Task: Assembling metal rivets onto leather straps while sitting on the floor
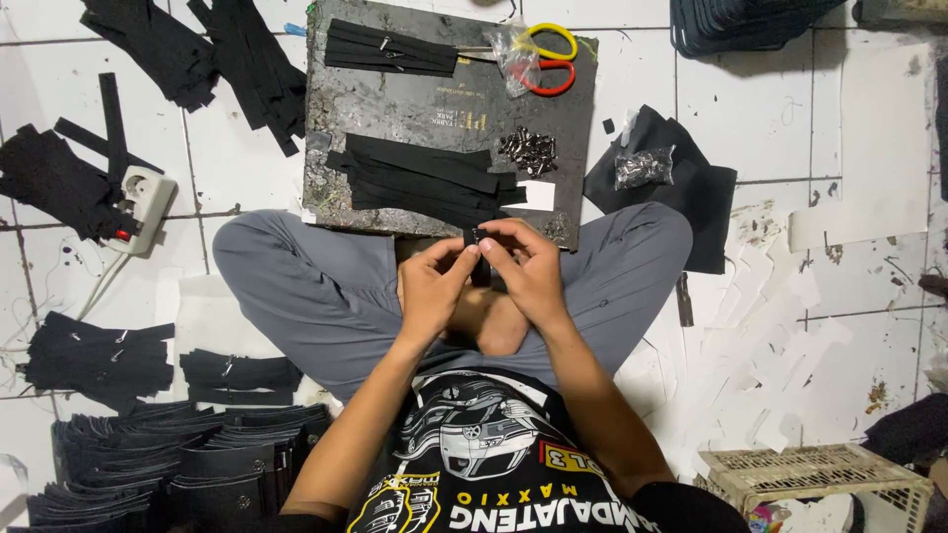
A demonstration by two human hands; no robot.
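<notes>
Item, seated work on tiled floor: left hand [432, 286] and right hand [528, 271] both pinch one short black strap [478, 240] over the lap, apparently fitting metal hardware; next likely needs another from the fittings pile [528, 150] on the far board [395, 104].

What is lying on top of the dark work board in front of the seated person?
On the dark board lie two stacks of black strips, scissors, and a pile of metal fittings. The board's surface beneath them is hidden.

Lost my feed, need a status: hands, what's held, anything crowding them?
Left hand and right hand both pinch one black strap. Held over lap, at board edge. Strap pile just beyond; nothing blocking.
</notes>
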